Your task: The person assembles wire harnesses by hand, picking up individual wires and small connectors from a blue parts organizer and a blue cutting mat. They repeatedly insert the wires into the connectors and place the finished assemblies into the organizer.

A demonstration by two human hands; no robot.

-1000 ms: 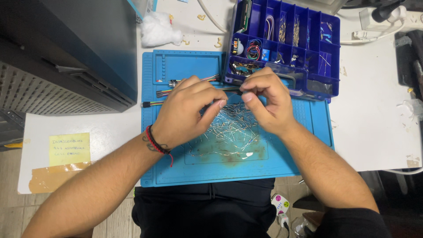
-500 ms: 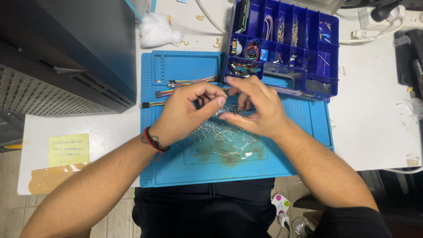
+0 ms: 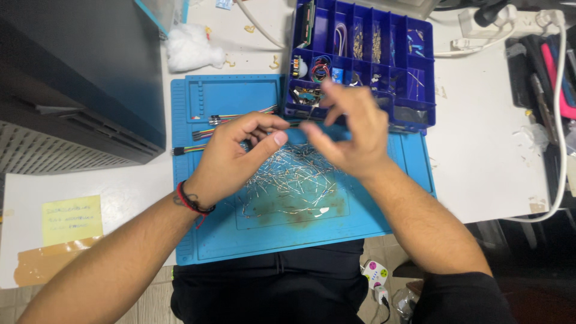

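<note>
My left hand (image 3: 237, 153) rests on the blue work mat (image 3: 216, 240), fingers curled and thumb pressed along the forefinger. It seems to pinch a thin dark wire, mostly hidden. My right hand (image 3: 354, 135) hovers just to the right of it with fingers spread and nothing visible in them, its forefinger pointing at the left thumb. Below both hands lies a loose pile of thin metal pins (image 3: 288, 180). A red and black cord bracelet (image 3: 192, 201) circles my left wrist.
A blue compartment box (image 3: 420, 105) with small electronic parts sits behind the hands. Coloured jumper wires (image 3: 207, 132) lie left of my left hand. A dark case (image 3: 78, 90) stands far left, with a yellow note (image 3: 72, 219) below it and white cables (image 3: 561, 120) at right.
My right hand has lifted off the left and opened its fingers. Half a second ago both hands were pinched together over the pin pile. The left hand stays put.
</note>
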